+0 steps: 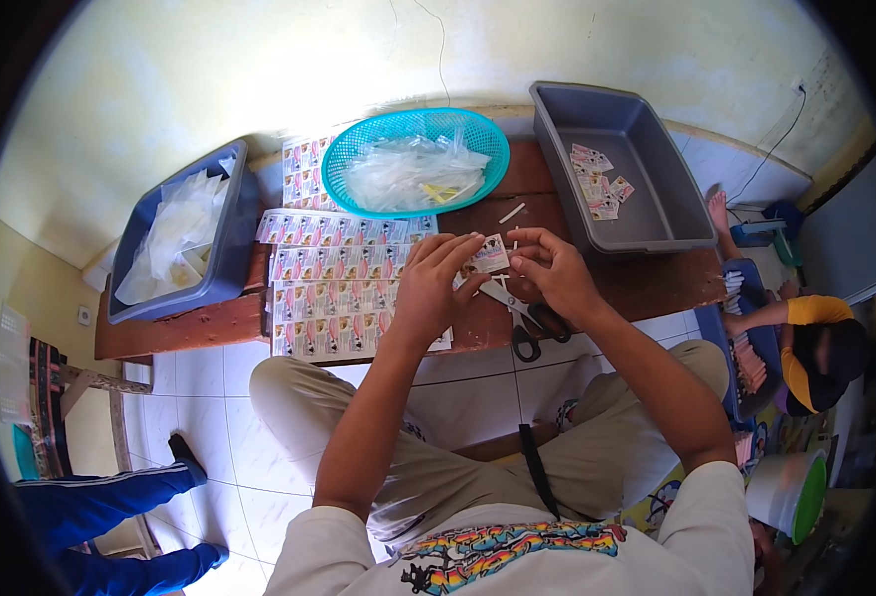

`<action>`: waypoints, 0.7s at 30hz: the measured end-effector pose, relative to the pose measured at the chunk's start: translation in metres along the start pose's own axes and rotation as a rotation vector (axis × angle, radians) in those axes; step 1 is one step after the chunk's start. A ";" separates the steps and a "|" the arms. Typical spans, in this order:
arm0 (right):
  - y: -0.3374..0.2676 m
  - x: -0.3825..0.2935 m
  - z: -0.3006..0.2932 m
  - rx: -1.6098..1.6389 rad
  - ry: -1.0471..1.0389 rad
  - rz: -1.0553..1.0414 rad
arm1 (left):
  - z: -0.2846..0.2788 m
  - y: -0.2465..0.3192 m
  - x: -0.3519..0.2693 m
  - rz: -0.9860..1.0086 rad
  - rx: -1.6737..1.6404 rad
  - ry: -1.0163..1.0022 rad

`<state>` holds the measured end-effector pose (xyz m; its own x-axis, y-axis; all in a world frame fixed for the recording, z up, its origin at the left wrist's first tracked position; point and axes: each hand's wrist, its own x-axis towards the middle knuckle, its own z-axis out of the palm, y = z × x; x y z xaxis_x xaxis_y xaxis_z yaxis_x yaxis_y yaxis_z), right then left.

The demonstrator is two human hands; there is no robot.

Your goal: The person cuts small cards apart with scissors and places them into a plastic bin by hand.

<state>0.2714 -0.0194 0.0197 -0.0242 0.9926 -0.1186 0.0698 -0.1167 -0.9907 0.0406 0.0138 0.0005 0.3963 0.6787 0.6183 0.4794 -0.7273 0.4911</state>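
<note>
My left hand [438, 279] holds a small stack of printed paper labels [489, 255] above the wooden table. At the labels' right edge is my right hand [550, 264], its thumb and forefinger close to them; whether they touch is unclear. Below the hands, scissors [520, 313] with black handles lie at the table's front edge, blades partly open. Printed label sheets and strips [334, 290] overlap on the left, partly under my left forearm. Thin white paper offcuts [512, 214] lie on the wood beyond my hands. Cut labels [600, 186] lie inside the grey plastic tub [654, 242] at right.
A turquoise basket [416, 212] of clear plastic bags stands at the back of the table [497, 328]. Another tub [240, 246] with translucent bags is at left. At far right, a person [818, 328] reaches into a blue tub; another person's legs [125, 492] are at lower left.
</note>
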 end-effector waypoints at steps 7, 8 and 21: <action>0.009 -0.023 0.000 -0.416 0.017 -0.184 | -0.002 0.000 -0.007 -0.011 0.027 0.002; 0.011 -0.026 0.000 -0.459 0.004 -0.212 | -0.002 0.000 -0.008 -0.013 0.023 -0.003; 0.027 -0.059 0.004 -1.056 -0.091 -0.162 | 0.005 -0.004 -0.029 -0.078 0.053 -0.068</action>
<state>0.2707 -0.0807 -0.0002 -0.1816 0.9826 -0.0390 0.8855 0.1461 -0.4411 0.0308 -0.0018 -0.0223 0.4072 0.7400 0.5354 0.5509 -0.6665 0.5022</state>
